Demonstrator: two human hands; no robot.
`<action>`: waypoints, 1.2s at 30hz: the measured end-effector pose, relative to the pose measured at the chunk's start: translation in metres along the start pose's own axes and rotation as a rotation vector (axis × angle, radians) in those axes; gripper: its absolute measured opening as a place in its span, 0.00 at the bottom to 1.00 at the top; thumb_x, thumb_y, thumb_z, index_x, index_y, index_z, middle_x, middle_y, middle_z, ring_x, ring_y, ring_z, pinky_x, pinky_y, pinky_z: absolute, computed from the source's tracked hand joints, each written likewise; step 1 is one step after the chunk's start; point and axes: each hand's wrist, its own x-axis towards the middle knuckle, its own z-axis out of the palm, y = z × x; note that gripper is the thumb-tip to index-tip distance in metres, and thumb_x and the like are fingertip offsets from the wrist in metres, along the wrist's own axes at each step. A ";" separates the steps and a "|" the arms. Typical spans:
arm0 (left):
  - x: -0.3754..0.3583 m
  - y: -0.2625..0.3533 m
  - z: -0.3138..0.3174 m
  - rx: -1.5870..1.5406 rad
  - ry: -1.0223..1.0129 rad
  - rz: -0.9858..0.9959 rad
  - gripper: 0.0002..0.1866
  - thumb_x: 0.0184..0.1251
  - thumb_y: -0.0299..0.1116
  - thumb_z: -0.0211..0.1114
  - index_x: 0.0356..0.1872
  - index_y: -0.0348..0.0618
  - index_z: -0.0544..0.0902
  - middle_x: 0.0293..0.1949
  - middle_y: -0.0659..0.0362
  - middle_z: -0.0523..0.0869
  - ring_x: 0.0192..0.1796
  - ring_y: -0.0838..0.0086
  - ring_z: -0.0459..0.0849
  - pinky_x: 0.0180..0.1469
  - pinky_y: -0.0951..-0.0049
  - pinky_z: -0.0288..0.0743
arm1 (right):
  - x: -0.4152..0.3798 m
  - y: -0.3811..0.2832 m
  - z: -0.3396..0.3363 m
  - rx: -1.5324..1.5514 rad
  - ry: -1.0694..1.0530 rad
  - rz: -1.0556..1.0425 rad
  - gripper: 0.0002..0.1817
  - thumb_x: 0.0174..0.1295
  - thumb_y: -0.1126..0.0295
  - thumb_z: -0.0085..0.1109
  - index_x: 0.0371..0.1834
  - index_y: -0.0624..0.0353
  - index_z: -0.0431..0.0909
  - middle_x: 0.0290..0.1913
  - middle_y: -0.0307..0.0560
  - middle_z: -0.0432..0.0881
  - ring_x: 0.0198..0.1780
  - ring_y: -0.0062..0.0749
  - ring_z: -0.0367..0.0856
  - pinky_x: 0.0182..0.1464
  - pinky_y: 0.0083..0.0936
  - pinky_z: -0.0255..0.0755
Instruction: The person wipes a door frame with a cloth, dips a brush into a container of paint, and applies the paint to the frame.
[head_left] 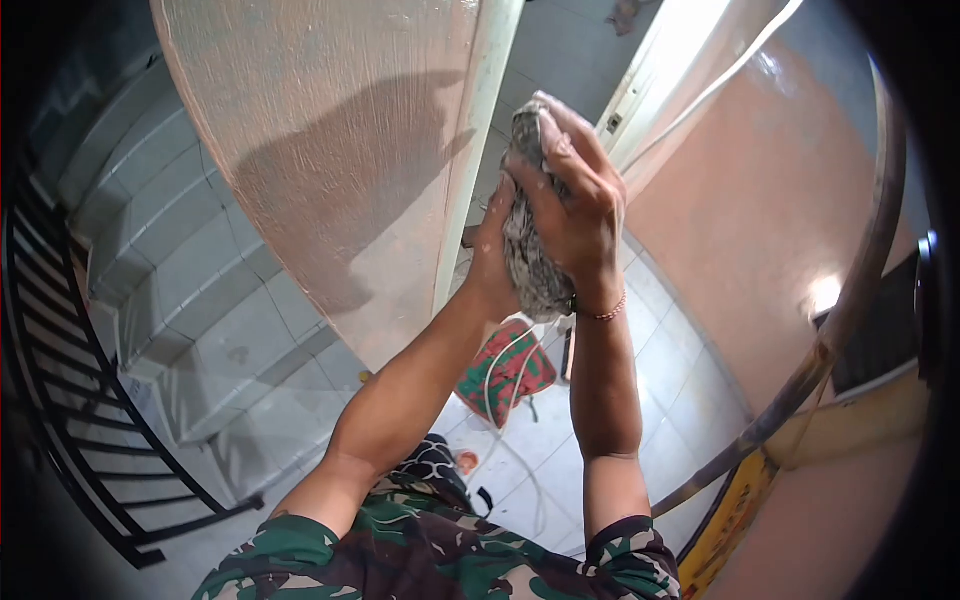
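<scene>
A grey, mottled, crumpled wad (535, 265), which looked like wet cloth, was raised in front of the person, pressed upright between both palms near the pale edge of a door (330, 130). The left hand (492, 255) was closed against its left side, while the right hand (580, 210) wrapped its right side and top, the fingers (575, 140) curled over and smeared with whitish residue; neither grip showed a gap. A beaded bracelet (607, 308) circled the right wrist. The hands' dark shadow fell across the brown, streaked door face. Beyond stood a white frame (660, 75), with a pale cable (738, 68) running beside it. Below, a red-and-green cloth item (505, 372) lay on the tiled floor (665, 410), thin cords across it. Tiled steps (180, 240) and a black railing (82, 385) were at left; a long pole (850, 295) slanted at right, above the camouflage shirt (430, 545).
</scene>
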 end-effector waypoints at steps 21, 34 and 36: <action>0.025 0.014 0.034 0.147 0.218 0.280 0.20 0.72 0.46 0.42 0.53 0.43 0.71 0.48 0.58 0.80 0.49 0.72 0.80 0.52 0.68 0.75 | 0.067 0.010 0.023 0.230 0.132 0.104 0.07 0.46 0.72 0.62 0.29 0.61 0.79 0.27 0.50 0.79 0.30 0.45 0.79 0.34 0.33 0.72; 0.022 0.013 0.031 0.183 0.316 0.282 0.22 0.73 0.46 0.36 0.54 0.43 0.68 0.47 0.57 0.79 0.48 0.72 0.80 0.51 0.68 0.76 | 0.055 0.009 0.041 -0.011 0.133 -0.092 0.05 0.46 0.73 0.58 0.26 0.58 0.74 0.26 0.46 0.74 0.29 0.41 0.74 0.34 0.33 0.64; 0.017 0.012 0.031 0.207 0.302 0.319 0.22 0.73 0.47 0.37 0.55 0.43 0.68 0.48 0.57 0.78 0.49 0.73 0.79 0.53 0.69 0.75 | 0.054 0.011 0.043 -0.008 0.143 -0.078 0.05 0.45 0.73 0.58 0.26 0.58 0.74 0.27 0.46 0.74 0.29 0.41 0.74 0.34 0.34 0.65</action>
